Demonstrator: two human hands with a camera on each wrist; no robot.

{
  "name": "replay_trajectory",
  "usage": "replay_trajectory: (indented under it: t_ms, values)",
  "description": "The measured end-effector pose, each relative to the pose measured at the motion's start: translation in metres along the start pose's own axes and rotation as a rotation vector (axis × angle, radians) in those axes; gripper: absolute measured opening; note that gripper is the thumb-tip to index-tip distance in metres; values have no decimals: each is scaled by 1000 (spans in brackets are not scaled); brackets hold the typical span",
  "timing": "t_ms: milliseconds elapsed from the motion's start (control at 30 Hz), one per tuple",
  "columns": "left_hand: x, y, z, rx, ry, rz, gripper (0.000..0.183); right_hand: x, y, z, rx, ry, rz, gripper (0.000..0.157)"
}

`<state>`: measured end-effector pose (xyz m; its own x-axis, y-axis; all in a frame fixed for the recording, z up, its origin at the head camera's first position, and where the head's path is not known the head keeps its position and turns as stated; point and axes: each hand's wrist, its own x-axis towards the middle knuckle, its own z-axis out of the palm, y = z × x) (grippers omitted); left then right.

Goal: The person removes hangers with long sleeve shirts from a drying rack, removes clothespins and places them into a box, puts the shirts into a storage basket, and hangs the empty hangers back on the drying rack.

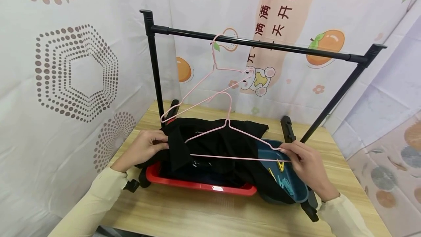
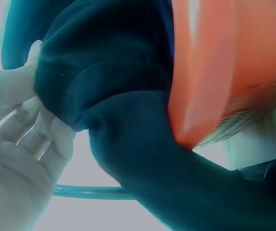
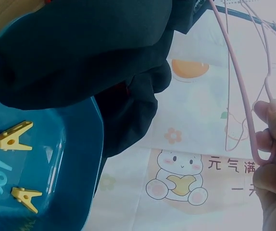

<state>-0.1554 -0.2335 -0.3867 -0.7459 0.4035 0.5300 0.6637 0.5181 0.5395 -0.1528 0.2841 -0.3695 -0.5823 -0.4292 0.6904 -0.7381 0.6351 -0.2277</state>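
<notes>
A black garment lies bunched over the red basket and spills onto the blue tray's edge. My left hand pinches a fold of it at the left, thumb and fingertips on the cloth; the left wrist view shows the same fold. My right hand grips the right end of a pink clothes hanger, its hook pointing up. The hanger's left end is hidden in the black cloth. In the right wrist view the right fingers curl around the hanger's corner.
A black rack with a crossbar stands behind, and another pink hanger hangs from it. The blue tray at the right holds yellow clothespins and teal clothespins. Everything stands on a wooden table.
</notes>
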Motion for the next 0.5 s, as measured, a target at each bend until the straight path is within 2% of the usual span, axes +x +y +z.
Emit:
replay_trajectory:
  t_ms: [267, 500]
  values:
    - [-4, -9, -2, 52, -43, -36, 32, -7, 6, -2, -10, 13, 8, 30]
    - [-11, -20, -6, 95, -126, -155, 16, -14, 9, -3, -46, 19, 32, 33]
